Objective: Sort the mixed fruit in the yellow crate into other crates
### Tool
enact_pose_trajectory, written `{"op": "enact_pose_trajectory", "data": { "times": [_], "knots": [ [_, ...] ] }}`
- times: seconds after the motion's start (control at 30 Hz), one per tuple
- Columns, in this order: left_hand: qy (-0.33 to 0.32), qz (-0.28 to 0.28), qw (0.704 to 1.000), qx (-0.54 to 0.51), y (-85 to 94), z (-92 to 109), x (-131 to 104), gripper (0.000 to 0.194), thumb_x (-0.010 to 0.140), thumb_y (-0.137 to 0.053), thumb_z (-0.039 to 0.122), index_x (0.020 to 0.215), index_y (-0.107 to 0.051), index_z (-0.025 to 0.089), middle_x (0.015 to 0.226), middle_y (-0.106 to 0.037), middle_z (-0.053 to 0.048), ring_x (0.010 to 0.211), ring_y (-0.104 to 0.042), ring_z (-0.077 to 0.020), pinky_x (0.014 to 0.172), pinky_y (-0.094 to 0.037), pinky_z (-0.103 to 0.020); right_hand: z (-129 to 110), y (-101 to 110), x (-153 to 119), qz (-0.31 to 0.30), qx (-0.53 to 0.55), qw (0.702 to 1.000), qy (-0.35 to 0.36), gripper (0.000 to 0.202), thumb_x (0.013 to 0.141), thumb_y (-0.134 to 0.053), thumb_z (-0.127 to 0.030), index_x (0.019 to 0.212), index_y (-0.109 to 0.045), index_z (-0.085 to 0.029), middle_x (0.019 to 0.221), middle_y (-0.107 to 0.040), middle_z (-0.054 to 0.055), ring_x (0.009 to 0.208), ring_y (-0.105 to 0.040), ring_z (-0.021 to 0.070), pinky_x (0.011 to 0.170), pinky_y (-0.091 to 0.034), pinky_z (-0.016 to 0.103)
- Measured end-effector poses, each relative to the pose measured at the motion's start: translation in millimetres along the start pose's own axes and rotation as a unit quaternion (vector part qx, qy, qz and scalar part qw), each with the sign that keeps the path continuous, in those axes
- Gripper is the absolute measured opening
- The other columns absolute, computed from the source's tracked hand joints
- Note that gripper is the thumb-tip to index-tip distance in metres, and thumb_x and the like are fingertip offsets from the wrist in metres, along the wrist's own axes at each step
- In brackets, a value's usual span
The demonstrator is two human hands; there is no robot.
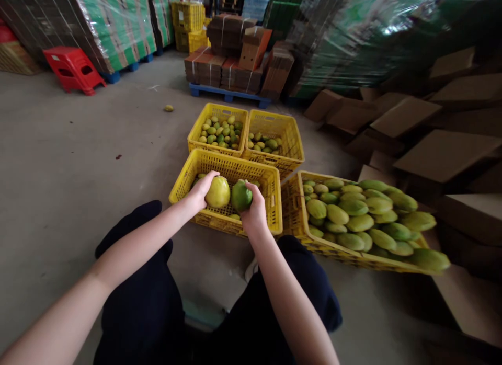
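Observation:
My left hand is closed around a yellow papaya, its rounded end facing up. A green papaya is gripped in my right hand, the fingers partly hidden behind it. Both fruits are side by side, slightly apart, above the nearest yellow crate. A few more fruits lie low inside that crate, mostly hidden by my hands. On the right, another yellow crate is heaped with long green-yellow papayas.
Behind the near crate stand two yellow crates, the left one fuller than the right one. Loose cardboard boxes crowd the right side. A red stool and a single fruit are on the floor. Cartons sit on a blue pallet.

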State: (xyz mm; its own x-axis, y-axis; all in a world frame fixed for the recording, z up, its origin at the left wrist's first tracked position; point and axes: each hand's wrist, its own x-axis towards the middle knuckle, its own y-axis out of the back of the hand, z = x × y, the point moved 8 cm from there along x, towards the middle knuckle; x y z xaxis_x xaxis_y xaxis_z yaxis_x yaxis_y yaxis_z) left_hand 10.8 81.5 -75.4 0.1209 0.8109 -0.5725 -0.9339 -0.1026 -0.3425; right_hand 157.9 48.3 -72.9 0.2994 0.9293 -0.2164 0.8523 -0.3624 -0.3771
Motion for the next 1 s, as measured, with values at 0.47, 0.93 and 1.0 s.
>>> {"op": "enact_pose_trajectory", "data": {
  "times": [0.47,0.93,1.0],
  "knots": [
    [-0.027,-0.036,0.998,0.036,-1.6,21.6,-8.7,0.034,0.081,-0.07,0.047,0.104,-0.059,0.026,0.096,-0.072,-0.005,0.074,-0.073,-0.0239,0.059,-0.062,-0.037,2.0,-4.1,3.8,-0.032,0.064,0.987,-0.145,0.015,0.08,-0.067,-0.035,0.089,-0.063,-0.023,0.079,-0.073,0.002,0.075,-0.072,0.022,0.068,-0.068,0.04],
    [0.003,-0.105,0.992,0.073,-10.4,19.9,-13.1,0.04,0.085,-0.062,0.053,0.103,-0.07,0.018,0.075,-0.074,-0.009,0.057,-0.068,-0.0202,0.043,-0.052,-0.024,7.4,-9.2,-8.6,-0.096,0.01,0.965,-0.244,0.067,0.098,-0.034,-0.066,0.086,-0.071,-0.011,0.065,-0.076,0.016,0.055,-0.074,0.0226,0.048,-0.06,0.027],
    [0.001,-0.106,0.992,0.075,-11.3,21.9,-14.4,0.04,0.085,-0.062,0.053,0.101,-0.07,0.018,0.075,-0.074,-0.009,0.052,-0.065,-0.018,0.042,-0.051,-0.024,7.4,-8.7,-10.0,-0.096,0.001,0.964,-0.249,0.069,0.099,-0.03,-0.064,0.087,-0.072,-0.011,0.067,-0.077,0.017,0.056,-0.074,0.0231,0.05,-0.06,0.028]
  ]
}}
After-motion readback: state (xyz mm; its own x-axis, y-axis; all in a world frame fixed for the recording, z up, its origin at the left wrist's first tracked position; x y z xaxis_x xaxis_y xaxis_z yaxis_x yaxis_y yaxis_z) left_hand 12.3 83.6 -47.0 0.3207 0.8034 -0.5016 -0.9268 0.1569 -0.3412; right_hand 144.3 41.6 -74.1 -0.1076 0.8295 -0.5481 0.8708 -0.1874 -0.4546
